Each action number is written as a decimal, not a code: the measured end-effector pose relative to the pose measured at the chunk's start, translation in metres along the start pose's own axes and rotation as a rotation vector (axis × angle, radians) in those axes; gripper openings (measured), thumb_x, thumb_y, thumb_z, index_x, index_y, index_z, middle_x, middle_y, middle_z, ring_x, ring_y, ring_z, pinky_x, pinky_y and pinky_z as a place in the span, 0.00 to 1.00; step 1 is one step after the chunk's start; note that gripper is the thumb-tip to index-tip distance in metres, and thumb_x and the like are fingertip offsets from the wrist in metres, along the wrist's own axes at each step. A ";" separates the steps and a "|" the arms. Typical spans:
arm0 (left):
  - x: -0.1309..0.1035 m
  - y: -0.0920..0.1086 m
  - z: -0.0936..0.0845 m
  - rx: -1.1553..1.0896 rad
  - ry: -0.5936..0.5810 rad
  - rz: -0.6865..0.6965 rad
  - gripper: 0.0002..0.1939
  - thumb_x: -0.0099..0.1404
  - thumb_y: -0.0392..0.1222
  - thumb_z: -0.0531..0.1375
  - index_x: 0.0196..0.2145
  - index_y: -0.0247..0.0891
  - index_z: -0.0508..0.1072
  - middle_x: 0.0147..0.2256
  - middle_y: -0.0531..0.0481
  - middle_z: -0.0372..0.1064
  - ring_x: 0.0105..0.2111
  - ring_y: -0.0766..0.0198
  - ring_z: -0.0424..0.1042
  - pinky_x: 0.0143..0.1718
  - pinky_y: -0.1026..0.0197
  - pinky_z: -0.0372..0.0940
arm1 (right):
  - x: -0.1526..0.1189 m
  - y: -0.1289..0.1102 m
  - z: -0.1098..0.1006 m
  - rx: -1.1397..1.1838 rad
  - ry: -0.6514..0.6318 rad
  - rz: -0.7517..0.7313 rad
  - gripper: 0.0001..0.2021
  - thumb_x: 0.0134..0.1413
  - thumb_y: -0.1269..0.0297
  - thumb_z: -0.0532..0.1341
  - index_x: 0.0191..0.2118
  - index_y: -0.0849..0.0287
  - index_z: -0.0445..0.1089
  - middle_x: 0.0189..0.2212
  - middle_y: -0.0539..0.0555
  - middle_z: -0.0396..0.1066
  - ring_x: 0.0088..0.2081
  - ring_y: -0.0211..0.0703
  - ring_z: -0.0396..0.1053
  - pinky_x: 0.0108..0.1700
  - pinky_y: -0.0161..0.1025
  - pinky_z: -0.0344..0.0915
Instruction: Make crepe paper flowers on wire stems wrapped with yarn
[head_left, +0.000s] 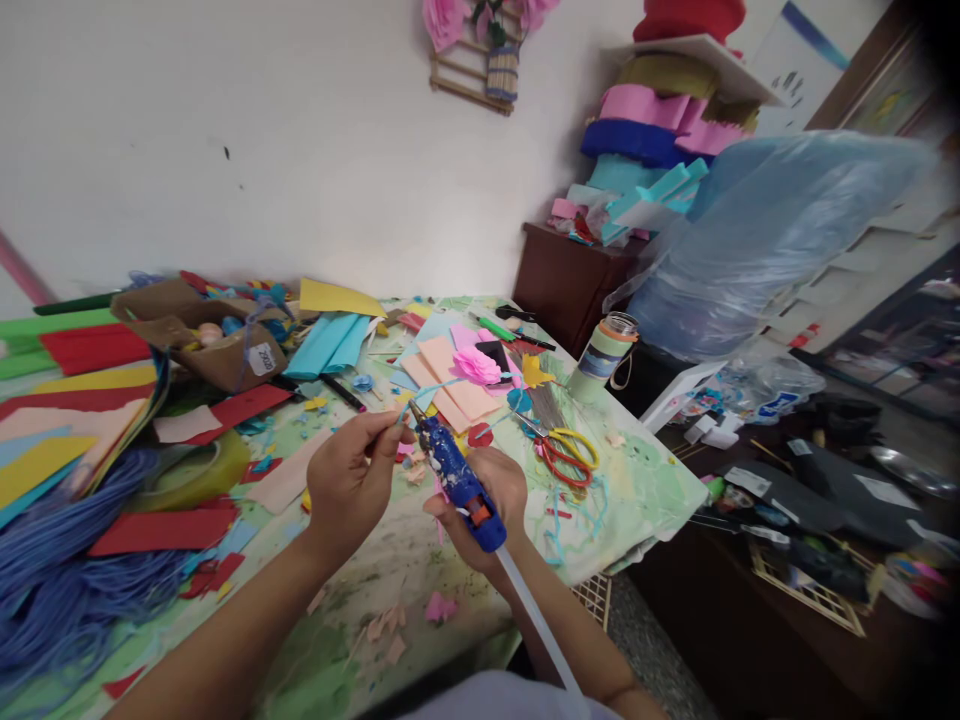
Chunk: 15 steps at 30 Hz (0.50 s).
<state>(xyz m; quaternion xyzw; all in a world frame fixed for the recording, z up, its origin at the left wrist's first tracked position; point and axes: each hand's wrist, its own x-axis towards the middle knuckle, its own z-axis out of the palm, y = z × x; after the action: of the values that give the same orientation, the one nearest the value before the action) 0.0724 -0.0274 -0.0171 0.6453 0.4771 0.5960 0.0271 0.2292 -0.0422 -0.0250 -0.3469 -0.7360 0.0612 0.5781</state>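
Glue stick (536, 620): pale and long, running from the rear of the blue glue gun (459, 480) toward the wearer.
Right hand (501, 492): fingers closed round the glue gun's handle, thumb on its near side; whether the trigger is squeezed cannot be told.
Left hand (354, 478): left of the glue gun's nozzle, thumb and forefinger pinched together on a thin light blue strand (435, 387).
Strand: at the glue gun's tip, extending right toward the pink paper flower.
Blue cord bundle (67, 570): far left of the glue gun, on the table (652, 490).
Tape roll (191, 470): left of the glue gun, among coloured paper.
Scissors (570, 458): right of the glue gun, red and yellow handles.
Peach paper (450, 375): just beyond the glue gun.
Pink paper flower (478, 365): beyond the glue gun, on the peach paper.
Cardboard box (206, 338): beyond the glue gun to the left, holding small items.
Bottle (602, 352): beyond the glue gun to the right, upright.
Cabinet (559, 280): farther beyond the glue gun, dark red-brown, against the wall.
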 end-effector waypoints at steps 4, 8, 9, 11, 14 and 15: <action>-0.001 -0.002 -0.001 -0.041 -0.037 -0.076 0.06 0.65 0.40 0.58 0.36 0.40 0.75 0.28 0.53 0.76 0.25 0.67 0.72 0.28 0.65 0.67 | -0.001 0.004 0.000 -0.021 0.046 -0.005 0.23 0.56 0.44 0.57 0.21 0.57 0.59 0.17 0.48 0.58 0.22 0.37 0.58 0.28 0.37 0.52; -0.002 -0.002 0.000 -0.040 -0.037 -0.074 0.07 0.65 0.41 0.58 0.36 0.40 0.75 0.28 0.52 0.76 0.27 0.65 0.73 0.30 0.63 0.67 | -0.002 0.004 0.000 -0.036 0.038 0.003 0.23 0.57 0.44 0.56 0.20 0.56 0.58 0.17 0.48 0.58 0.22 0.37 0.58 0.28 0.38 0.52; -0.002 -0.001 0.000 -0.035 -0.031 -0.062 0.06 0.64 0.40 0.58 0.36 0.40 0.76 0.28 0.52 0.76 0.27 0.65 0.73 0.30 0.63 0.67 | -0.002 0.004 -0.001 -0.036 0.024 0.008 0.23 0.56 0.43 0.56 0.20 0.56 0.57 0.17 0.48 0.58 0.22 0.37 0.58 0.28 0.38 0.52; -0.002 0.000 0.000 -0.022 -0.020 -0.044 0.06 0.64 0.40 0.58 0.36 0.40 0.76 0.27 0.52 0.75 0.26 0.65 0.73 0.29 0.64 0.66 | -0.002 0.003 -0.001 -0.035 0.003 0.015 0.23 0.56 0.43 0.56 0.21 0.56 0.57 0.17 0.48 0.58 0.22 0.38 0.59 0.28 0.38 0.52; -0.002 0.001 -0.001 -0.024 -0.027 -0.046 0.06 0.64 0.40 0.58 0.36 0.40 0.76 0.27 0.52 0.75 0.26 0.65 0.72 0.29 0.63 0.66 | -0.002 0.002 -0.001 -0.043 0.006 0.032 0.23 0.56 0.43 0.56 0.21 0.56 0.57 0.17 0.48 0.59 0.22 0.38 0.59 0.28 0.38 0.53; -0.002 0.001 -0.001 -0.031 -0.033 -0.057 0.06 0.64 0.40 0.58 0.36 0.40 0.75 0.27 0.52 0.75 0.26 0.65 0.72 0.29 0.63 0.67 | -0.001 0.001 -0.001 -0.040 0.017 0.028 0.23 0.57 0.43 0.56 0.21 0.56 0.57 0.17 0.48 0.59 0.22 0.39 0.60 0.28 0.39 0.53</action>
<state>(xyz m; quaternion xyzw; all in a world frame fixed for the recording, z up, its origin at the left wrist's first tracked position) 0.0722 -0.0304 -0.0179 0.6408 0.4855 0.5916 0.0617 0.2305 -0.0421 -0.0266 -0.3691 -0.7272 0.0519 0.5764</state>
